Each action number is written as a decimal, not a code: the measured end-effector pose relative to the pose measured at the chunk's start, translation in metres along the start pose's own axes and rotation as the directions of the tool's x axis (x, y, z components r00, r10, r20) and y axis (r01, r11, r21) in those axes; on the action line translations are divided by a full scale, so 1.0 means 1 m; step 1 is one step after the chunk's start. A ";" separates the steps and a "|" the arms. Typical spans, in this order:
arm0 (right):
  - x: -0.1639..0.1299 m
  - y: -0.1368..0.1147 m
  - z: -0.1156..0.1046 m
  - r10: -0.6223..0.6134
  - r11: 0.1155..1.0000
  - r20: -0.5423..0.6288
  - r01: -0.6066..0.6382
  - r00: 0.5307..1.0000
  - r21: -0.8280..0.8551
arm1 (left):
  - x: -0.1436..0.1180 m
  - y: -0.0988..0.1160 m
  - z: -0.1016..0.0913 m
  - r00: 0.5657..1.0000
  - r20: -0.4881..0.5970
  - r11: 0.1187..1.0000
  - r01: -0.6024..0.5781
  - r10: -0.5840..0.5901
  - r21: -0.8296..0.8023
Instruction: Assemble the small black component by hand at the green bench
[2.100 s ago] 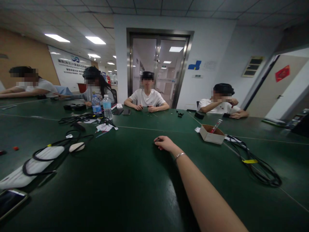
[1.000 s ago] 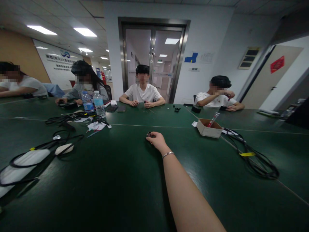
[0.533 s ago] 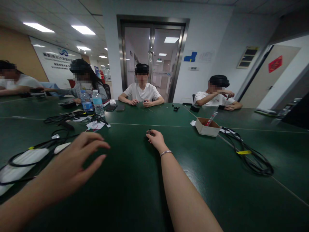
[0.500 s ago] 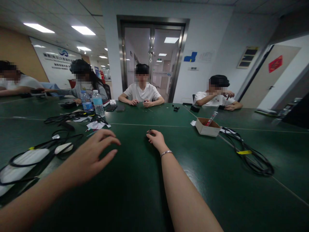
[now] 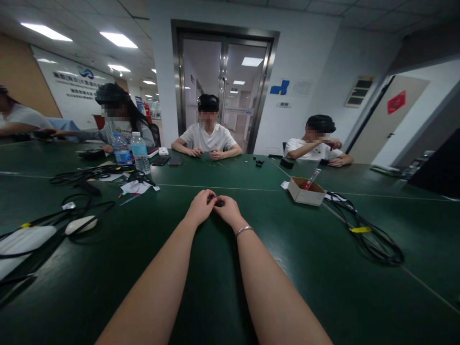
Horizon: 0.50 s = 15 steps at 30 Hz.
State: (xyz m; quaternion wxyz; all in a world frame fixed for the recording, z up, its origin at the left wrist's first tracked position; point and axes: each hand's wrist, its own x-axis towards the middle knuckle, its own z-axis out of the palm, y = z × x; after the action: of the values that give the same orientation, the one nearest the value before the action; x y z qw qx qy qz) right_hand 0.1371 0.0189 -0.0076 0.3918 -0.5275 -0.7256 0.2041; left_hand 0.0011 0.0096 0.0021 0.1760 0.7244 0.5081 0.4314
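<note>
My left hand (image 5: pixel 201 206) and my right hand (image 5: pixel 228 209) meet over the middle of the green table (image 5: pixel 215 268), fingertips close together. Between them shows a small dark object (image 5: pixel 219 203), mostly covered by the fingers; its kind is too small to make out. My right hand, with a silver bangle (image 5: pixel 244 230) at its wrist, is closed on this object. The fingers of my left hand are bent in a pinch at the object's left side, and what they grip is hidden.
Right of my hands stands a small cardboard box (image 5: pixel 306 195) holding a red-and-clear tube, beside a coiled black cable (image 5: pixel 377 239). On the left lie more cables, a white mouse (image 5: pixel 82 224), paper scraps (image 5: pixel 136 187) and two water bottles (image 5: pixel 140 153). Several people sit around the table.
My left hand has moved right and forward from above the table to meet my right hand, its spread fingers closing. My right hand stays in place with the small object. The view has shifted slightly.
</note>
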 end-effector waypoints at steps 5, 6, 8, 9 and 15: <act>0.002 0.002 0.000 0.038 0.997 0.039 -0.040 0.999 0.060 | 0.002 -0.027 -0.002 0.980 0.026 0.936 0.196 -0.197 -0.291; 0.002 0.002 0.000 0.075 0.988 0.059 -0.082 0.995 0.130 | 0.003 -0.030 -0.002 0.975 0.038 0.920 0.219 -0.218 -0.325; 0.001 0.002 -0.001 0.149 0.941 0.106 -0.174 0.983 0.290 | 0.003 -0.033 -0.001 0.974 0.050 0.904 0.226 -0.223 -0.362; 0.001 0.001 -0.002 0.175 0.907 0.127 -0.210 0.976 0.366 | 0.003 -0.034 -0.001 0.975 0.057 0.901 0.220 -0.214 -0.374; 0.001 -0.005 -0.014 0.244 0.696 0.196 -0.312 0.950 0.646 | 0.003 -0.030 -0.002 0.976 0.105 0.871 0.217 -0.190 -0.440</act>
State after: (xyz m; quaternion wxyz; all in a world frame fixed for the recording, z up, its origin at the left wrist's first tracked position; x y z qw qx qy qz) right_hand 0.1451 0.0160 0.0046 0.4846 -0.4446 -0.5327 0.5326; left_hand -0.0179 0.0249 -0.0165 0.3975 0.6189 0.4626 0.4950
